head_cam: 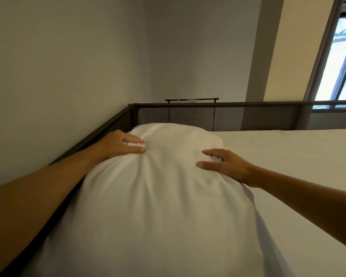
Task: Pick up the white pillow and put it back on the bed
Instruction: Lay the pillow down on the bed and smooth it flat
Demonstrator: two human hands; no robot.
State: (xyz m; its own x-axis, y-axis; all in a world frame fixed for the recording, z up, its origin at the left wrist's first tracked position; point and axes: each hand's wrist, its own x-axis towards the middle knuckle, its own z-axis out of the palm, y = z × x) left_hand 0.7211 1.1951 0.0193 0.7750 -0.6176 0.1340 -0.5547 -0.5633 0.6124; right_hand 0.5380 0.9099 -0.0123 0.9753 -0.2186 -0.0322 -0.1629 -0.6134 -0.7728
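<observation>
On the bed [300, 156], left hand [118, 143] and right hand [224, 163] each pinch the white pillow [158, 196].

No legible text, label, brand, number or sign anywhere in view

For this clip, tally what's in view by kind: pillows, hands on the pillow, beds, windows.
Pillows: 1, the white pillow, lying on the bed's sheet
Hands on the pillow: 2, left hand and right hand, each pinching the fabric
Beds: 1, the bed with a dark frame
Windows: 1, the window at upper right
Total: 5
</observation>
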